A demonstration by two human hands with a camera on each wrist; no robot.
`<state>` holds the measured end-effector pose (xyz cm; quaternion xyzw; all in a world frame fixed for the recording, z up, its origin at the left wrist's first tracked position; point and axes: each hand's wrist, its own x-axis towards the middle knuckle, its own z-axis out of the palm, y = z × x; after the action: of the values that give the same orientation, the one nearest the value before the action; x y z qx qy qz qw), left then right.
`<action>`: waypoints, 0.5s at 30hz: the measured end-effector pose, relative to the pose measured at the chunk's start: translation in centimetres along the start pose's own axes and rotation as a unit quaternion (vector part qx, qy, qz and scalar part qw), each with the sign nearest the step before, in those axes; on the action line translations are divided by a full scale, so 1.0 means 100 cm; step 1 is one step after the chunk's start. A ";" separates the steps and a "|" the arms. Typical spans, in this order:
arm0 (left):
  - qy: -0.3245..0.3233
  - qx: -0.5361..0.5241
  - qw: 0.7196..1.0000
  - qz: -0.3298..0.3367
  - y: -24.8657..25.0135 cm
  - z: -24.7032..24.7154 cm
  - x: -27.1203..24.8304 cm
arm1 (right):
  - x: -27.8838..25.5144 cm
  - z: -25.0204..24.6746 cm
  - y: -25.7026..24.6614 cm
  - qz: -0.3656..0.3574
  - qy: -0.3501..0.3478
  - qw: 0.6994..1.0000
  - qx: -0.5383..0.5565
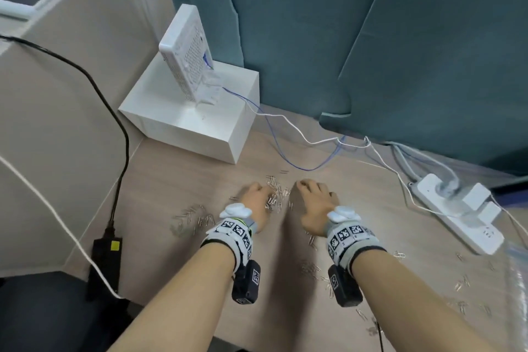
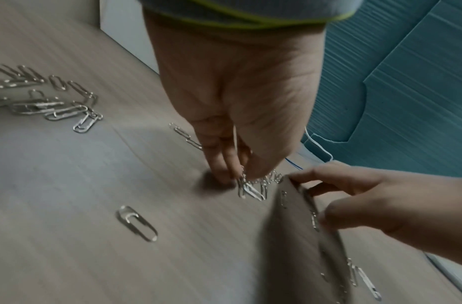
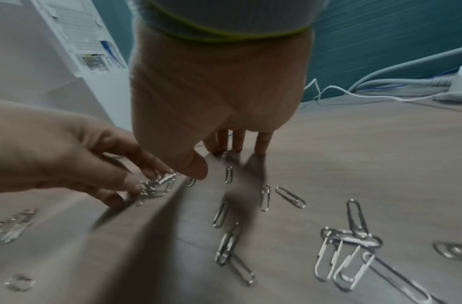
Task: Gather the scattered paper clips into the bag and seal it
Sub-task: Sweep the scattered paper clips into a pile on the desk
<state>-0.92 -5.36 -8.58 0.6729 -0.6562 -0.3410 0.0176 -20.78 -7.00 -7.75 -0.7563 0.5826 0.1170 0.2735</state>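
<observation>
Silver paper clips lie scattered over the wooden table (image 1: 200, 168). A dense clump of clips (image 1: 276, 194) sits between my two hands. My left hand (image 1: 255, 196) curls its fingers down onto that clump and pinches a bunch of clips (image 3: 157, 185) against the tabletop. My right hand (image 1: 313, 194) stands just to the right with its fingertips (image 3: 261, 147) pressed on the wood and its thumb (image 3: 196, 167) near the clump, holding nothing. More clips lie left (image 1: 191, 218) and right (image 1: 311, 268) of my wrists. A clear plastic sheet, likely the bag (image 1: 514, 274), shows at the right edge.
A white box (image 1: 185, 126) carrying an upright router stands at the back left. A white power strip (image 1: 457, 217) and loose cables (image 1: 314, 140) lie at the back right. A black adapter (image 1: 107, 248) hangs past the table's left edge. Teal curtains close the back.
</observation>
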 end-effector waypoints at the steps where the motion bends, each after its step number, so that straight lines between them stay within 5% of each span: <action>1: -0.002 -0.012 1.000 0.015 0.004 0.001 -0.002 | -0.002 0.002 -0.002 -0.011 -0.004 1.000 0.018; 10: 0.017 0.101 0.993 0.050 0.007 -0.015 0.035 | 0.031 -0.012 0.006 -0.019 0.028 0.999 0.023; 15: 0.015 0.082 0.993 0.088 -0.007 -0.003 0.031 | 0.025 0.001 0.001 -0.045 0.037 0.998 -0.001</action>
<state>-0.44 -8.18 -10.02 0.6168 -0.7382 -0.2730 0.0024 -20.10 -9.02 -9.12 -0.7855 0.5580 0.0770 0.2564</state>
